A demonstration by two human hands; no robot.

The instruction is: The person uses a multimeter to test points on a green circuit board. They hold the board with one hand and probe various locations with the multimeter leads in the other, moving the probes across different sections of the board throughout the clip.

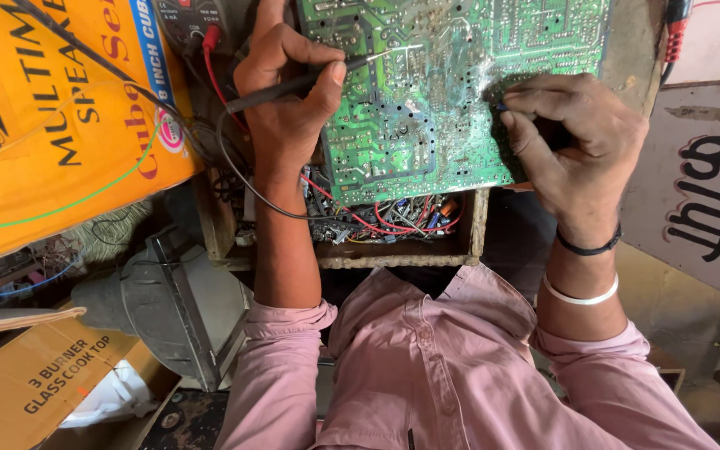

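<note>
While the left hand grips a black probe on the green circuit board, the right hand closes on a mostly hidden second tool; checking looks underway, unfinished. Orange box lies left.

circuit board top cut off; meter cropped

Circuit board: green, pale silver solder traces, whitish smear at centre. Probe in left hand: black. Wires beneath board: red, black. Carton: orange-yellow, black lettering. Shirt: dusty pink. Wristbands: one black, one white.
</note>
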